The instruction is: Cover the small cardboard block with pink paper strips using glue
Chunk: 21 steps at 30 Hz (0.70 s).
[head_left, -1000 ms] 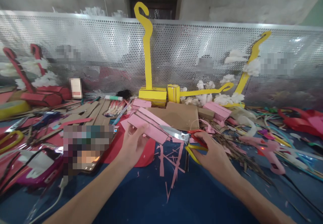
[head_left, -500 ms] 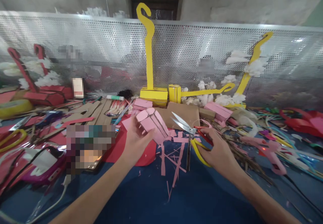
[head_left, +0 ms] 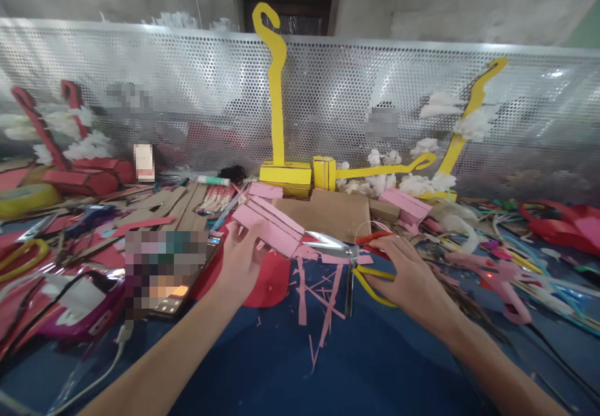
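Note:
My left hand (head_left: 244, 253) is closed around a pink paper-covered box (head_left: 269, 225), tilted, with dark gaps along its edges. In my right hand (head_left: 400, 266) are scissors (head_left: 347, 252) with one red and one yellow handle. Their blades point left, near the box's right end; I cannot tell whether they touch it. Pink paper strips (head_left: 302, 294) and scraps lie on the blue tabletop (head_left: 375, 360) below. Under my left hand is a piece of red paper (head_left: 269, 285).
Yellow hook-topped paper shapes (head_left: 277, 104) stand by a perforated metal panel (head_left: 197, 91). A pink glue gun (head_left: 506, 278) with a red light lies at right. Cardboard (head_left: 342, 210) sits behind my hands, a phone (head_left: 164, 278) at left. Red hooked shapes (head_left: 42, 128) stand at far left.
My left hand has moved slightly left and turned the pink box so its long side faces me. The scissor blades have come closer together and swung to point more leftward.

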Each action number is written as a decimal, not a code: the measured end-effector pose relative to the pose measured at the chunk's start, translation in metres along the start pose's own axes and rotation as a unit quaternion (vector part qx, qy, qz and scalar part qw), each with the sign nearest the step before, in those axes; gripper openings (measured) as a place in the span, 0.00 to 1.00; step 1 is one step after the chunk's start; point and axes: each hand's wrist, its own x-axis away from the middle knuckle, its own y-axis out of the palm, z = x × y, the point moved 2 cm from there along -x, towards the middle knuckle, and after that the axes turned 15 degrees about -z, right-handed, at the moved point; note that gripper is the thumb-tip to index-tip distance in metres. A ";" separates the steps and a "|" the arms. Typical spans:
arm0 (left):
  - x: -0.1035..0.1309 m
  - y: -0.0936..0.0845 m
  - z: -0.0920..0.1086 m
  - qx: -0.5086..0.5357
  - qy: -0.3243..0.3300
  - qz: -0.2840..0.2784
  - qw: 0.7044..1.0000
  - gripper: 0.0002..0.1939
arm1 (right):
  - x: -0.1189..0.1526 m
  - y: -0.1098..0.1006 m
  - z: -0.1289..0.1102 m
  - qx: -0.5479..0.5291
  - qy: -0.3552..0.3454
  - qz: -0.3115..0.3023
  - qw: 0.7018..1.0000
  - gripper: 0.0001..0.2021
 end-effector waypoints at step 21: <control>-0.003 0.002 0.006 0.161 -0.105 0.062 0.979 0.09 | -0.004 0.027 0.012 -0.036 0.030 -0.033 0.998 0.16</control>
